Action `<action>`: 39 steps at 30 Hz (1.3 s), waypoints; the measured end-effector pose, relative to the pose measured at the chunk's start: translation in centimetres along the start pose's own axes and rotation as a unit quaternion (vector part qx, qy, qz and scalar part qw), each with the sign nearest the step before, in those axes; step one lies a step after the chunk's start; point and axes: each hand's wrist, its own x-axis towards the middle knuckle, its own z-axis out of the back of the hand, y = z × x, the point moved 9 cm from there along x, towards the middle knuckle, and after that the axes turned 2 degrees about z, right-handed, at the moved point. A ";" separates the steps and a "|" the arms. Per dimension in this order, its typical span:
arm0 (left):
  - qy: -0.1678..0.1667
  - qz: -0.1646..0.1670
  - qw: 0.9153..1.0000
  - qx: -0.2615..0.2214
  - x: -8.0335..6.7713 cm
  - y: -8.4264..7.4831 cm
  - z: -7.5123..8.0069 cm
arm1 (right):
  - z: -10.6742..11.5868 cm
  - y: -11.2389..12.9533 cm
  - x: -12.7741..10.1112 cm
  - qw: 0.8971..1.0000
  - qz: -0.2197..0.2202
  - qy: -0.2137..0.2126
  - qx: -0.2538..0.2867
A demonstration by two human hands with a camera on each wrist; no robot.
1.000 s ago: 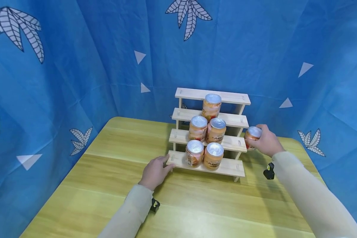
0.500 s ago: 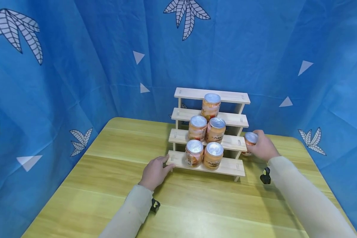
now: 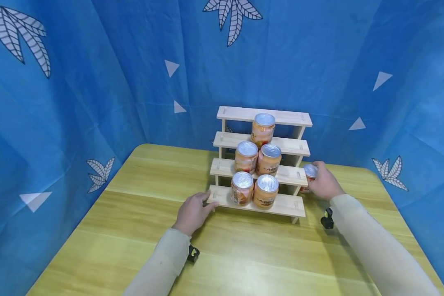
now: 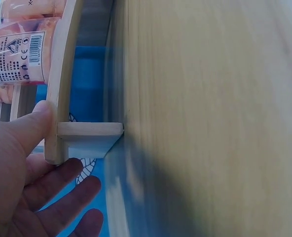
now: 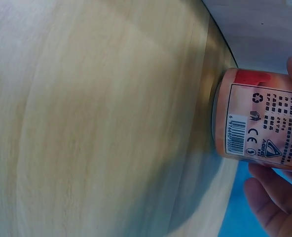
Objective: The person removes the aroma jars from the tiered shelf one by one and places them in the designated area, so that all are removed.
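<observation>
A wooden tiered shelf (image 3: 222, 194) stands on the table. My left hand (image 3: 193, 213) pinches the left end of its lowest board, thumb on top and fingers beneath, as the left wrist view shows. At the shelf's right side, my right hand (image 3: 325, 181) grips a can (image 3: 311, 170) with a silver lid and orange label. The shelf partly hides this can in the head view. The right wrist view shows the can's printed label (image 5: 264, 126), its base close over the table. Two similar cans stand on the lowest board, including a front right can (image 3: 265, 192).
Two more cans, one a left can (image 3: 246, 157), stand on the second tier, and a single can (image 3: 263, 130) on the third. The top board (image 3: 240, 114) bears nothing. A blue patterned curtain (image 3: 151, 74) hangs behind the yellow wooden table (image 3: 133, 230).
My right hand has moved left and lower with its can, bringing it in against the shelf's right side. The left hand keeps its hold on the lowest board.
</observation>
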 end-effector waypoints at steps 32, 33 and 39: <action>-0.004 -0.004 1.000 -0.005 -0.2 0.1 -0.1 | 3.8 4.6 -0.1 0.995 0.062 0.062 -0.054; -0.003 -0.002 1.000 -0.008 -0.2 0.1 -0.1 | 4.3 5.0 -0.1 0.995 0.062 0.056 -0.047; 0.000 0.004 1.000 -0.020 -0.2 0.2 0.1 | 7.5 7.3 0.2 0.997 0.068 0.005 -0.025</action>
